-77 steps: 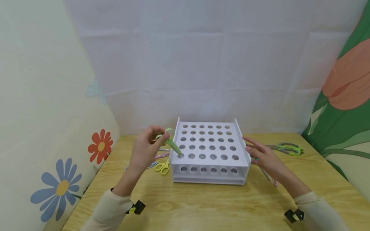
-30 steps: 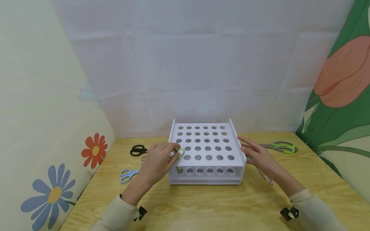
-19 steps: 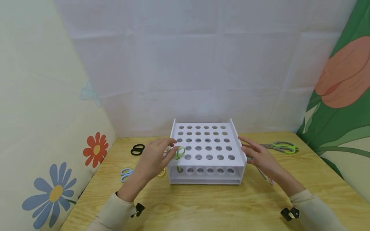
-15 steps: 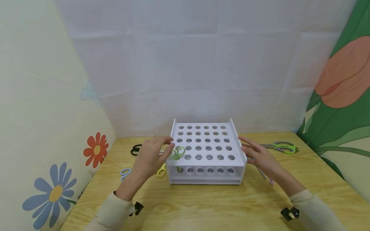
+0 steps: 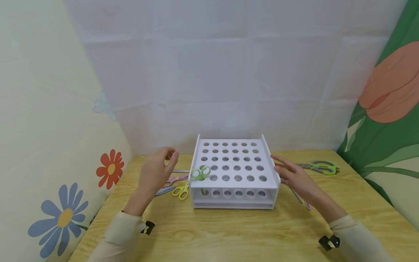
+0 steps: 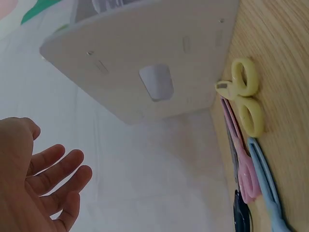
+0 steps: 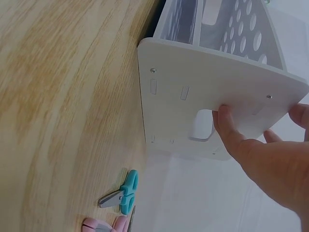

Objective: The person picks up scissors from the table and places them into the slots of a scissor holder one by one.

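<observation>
Green scissors [image 5: 201, 173] stand blades down in a front-left hole of the white rack [image 5: 233, 183], their handles above the top board. To the left of the rack, my left hand [image 5: 157, 169] is raised with nothing in it. Its fingers [image 6: 58, 176] are loosely bent in the left wrist view. My right hand [image 5: 296, 181] rests against the rack's right side panel [image 7: 188, 82]. In the right wrist view one digit touches the panel beside its cutout, and others lie near its upper edge.
Yellow scissors [image 5: 181, 191], pink scissors [image 5: 176, 178] and blue scissors [image 6: 265, 181] lie left of the rack, with black handles [image 6: 242, 212] nearby. Green-and-grey scissors [image 5: 322, 167], teal scissors [image 7: 126, 195] and pink handles [image 7: 104, 225] lie to its right. A white cloth [image 5: 222, 72] hangs behind.
My left hand lowered the green scissors into the rack's front-left hole, let go and drew back to the left. My right hand stayed at the rack's right side.
</observation>
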Action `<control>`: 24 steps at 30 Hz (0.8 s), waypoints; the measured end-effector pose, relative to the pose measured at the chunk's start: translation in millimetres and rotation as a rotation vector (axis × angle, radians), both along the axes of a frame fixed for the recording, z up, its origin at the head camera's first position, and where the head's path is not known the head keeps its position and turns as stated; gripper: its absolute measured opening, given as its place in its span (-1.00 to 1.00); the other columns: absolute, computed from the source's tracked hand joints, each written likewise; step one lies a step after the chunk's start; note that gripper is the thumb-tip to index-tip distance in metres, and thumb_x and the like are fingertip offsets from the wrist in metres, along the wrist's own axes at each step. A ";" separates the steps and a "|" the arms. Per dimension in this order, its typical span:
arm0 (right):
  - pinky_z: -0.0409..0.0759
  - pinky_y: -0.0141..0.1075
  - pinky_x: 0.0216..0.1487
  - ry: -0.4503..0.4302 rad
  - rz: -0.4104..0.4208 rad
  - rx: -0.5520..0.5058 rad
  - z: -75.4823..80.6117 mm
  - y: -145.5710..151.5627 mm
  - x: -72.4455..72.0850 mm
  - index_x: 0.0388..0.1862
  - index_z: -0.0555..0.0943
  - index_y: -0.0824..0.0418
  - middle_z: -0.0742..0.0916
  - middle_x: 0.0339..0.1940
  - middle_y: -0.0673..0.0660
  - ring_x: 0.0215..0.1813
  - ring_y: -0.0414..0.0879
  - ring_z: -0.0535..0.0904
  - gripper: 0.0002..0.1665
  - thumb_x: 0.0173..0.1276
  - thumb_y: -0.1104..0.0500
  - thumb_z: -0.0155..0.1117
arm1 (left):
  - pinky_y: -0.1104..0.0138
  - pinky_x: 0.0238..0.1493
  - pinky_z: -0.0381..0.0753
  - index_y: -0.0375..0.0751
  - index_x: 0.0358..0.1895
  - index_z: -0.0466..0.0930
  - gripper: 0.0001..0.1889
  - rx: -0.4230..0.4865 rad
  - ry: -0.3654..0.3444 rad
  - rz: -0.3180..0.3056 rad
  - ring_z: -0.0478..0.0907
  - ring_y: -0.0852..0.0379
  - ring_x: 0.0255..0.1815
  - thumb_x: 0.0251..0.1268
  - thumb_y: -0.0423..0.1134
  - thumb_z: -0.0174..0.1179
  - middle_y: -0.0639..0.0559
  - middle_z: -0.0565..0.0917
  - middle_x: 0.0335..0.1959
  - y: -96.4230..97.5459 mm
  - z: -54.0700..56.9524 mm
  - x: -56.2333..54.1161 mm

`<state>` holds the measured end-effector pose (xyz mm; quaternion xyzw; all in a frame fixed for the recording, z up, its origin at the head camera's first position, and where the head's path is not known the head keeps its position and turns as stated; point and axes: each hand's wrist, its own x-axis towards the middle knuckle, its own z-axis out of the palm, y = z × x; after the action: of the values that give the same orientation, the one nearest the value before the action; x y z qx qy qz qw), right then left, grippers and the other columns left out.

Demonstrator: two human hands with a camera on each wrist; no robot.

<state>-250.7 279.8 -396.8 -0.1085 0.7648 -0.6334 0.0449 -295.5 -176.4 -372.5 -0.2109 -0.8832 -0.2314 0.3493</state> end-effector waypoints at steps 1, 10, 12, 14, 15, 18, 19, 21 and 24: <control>0.54 -0.23 0.19 -0.003 -0.002 0.005 -0.1 0.2 0.3 0.67 0.14 0.03 0.29 0.55 0.39 0.48 0.24 0.31 -0.24 0.62 -0.11 0.09 | 0.13 -0.38 0.61 -0.14 -0.03 0.67 -0.68 -0.004 -0.024 0.012 0.64 0.03 -0.29 0.56 0.04 0.11 0.01 0.69 -0.24 -3.7 -3.3 -3.5; 0.54 -0.23 0.20 -0.004 -0.009 0.013 -0.6 1.0 0.2 0.67 0.14 0.01 0.30 0.55 0.37 0.48 0.23 0.31 -0.24 0.62 -0.12 0.09 | 0.01 -0.29 0.62 -0.23 0.14 0.62 -0.61 -0.188 -0.298 0.094 0.66 -0.10 -0.25 0.51 0.01 0.18 -0.16 0.72 -0.10 -25.5 -28.1 -22.6; 0.54 -0.23 0.20 0.002 -0.006 0.007 -0.8 1.1 -0.3 0.67 0.14 0.01 0.30 0.55 0.37 0.48 0.23 0.31 -0.24 0.62 -0.11 0.09 | -0.06 -0.18 0.61 -0.26 0.20 0.59 -0.58 -0.234 -0.365 0.095 0.66 -0.17 -0.15 0.47 -0.04 0.24 -0.21 0.70 -0.03 -29.3 -33.3 -25.6; 0.54 -0.24 0.19 0.005 -0.005 0.007 -0.6 1.1 -0.4 0.67 0.15 0.01 0.31 0.55 0.37 0.48 0.22 0.31 -0.24 0.62 -0.12 0.09 | -0.16 -0.07 0.57 -0.28 0.24 0.56 -0.55 -0.254 -0.420 0.093 0.63 -0.24 -0.04 0.43 -0.09 0.30 -0.27 0.66 0.05 -33.1 -37.7 -27.8; 0.54 -0.25 0.20 0.006 -0.004 0.006 -0.5 1.0 -0.5 0.67 0.15 0.01 0.30 0.55 0.36 0.48 0.22 0.31 -0.24 0.62 -0.12 0.09 | -0.19 -0.04 0.54 -0.29 0.24 0.55 -0.54 -0.260 -0.441 0.095 0.62 -0.27 0.00 0.41 -0.11 0.32 -0.29 0.64 0.08 -34.8 -39.5 -28.5; 0.54 -0.26 0.19 0.006 -0.002 0.004 -0.5 0.9 -1.0 0.67 0.15 0.01 0.31 0.55 0.36 0.48 0.22 0.31 -0.24 0.61 -0.12 0.10 | -0.26 0.01 0.50 -0.32 0.24 0.56 -0.53 -0.292 -0.490 0.126 0.58 -0.35 0.06 0.41 -0.12 0.33 -0.34 0.59 0.15 -38.8 -45.3 -30.2; 0.54 -0.26 0.19 0.006 -0.001 0.001 -0.6 0.6 -1.0 0.67 0.15 0.01 0.31 0.54 0.37 0.48 0.22 0.31 -0.24 0.61 -0.12 0.10 | -0.28 0.03 0.48 -0.32 0.25 0.56 -0.52 -0.307 -0.509 0.140 0.56 -0.37 0.09 0.42 -0.09 0.32 -0.34 0.58 0.18 -39.2 -47.1 -30.4; 0.54 -0.25 0.19 0.006 0.000 -0.008 -1.4 0.5 -1.5 0.67 0.15 0.02 0.31 0.54 0.38 0.48 0.23 0.31 -0.23 0.61 -0.11 0.11 | -0.28 0.02 0.48 -0.31 0.25 0.58 -0.51 -0.338 -0.539 0.169 0.55 -0.39 0.10 0.43 -0.04 0.30 -0.35 0.56 0.21 -39.3 -51.0 -30.9; 0.55 -0.24 0.18 0.006 -0.002 -0.015 -3.0 0.1 -1.6 0.66 0.16 0.03 0.31 0.54 0.38 0.47 0.24 0.31 -0.23 0.61 -0.11 0.12 | -0.30 0.01 0.48 -0.33 0.22 0.60 -0.48 -0.364 -0.585 0.202 0.55 -0.42 0.09 0.44 0.03 0.27 -0.37 0.53 0.24 -37.9 -58.1 -31.6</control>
<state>-252.3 279.9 -399.8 -0.1099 0.7604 -0.6387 0.0412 -327.1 -214.2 -430.6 -0.1064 -0.9889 -0.0851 0.0596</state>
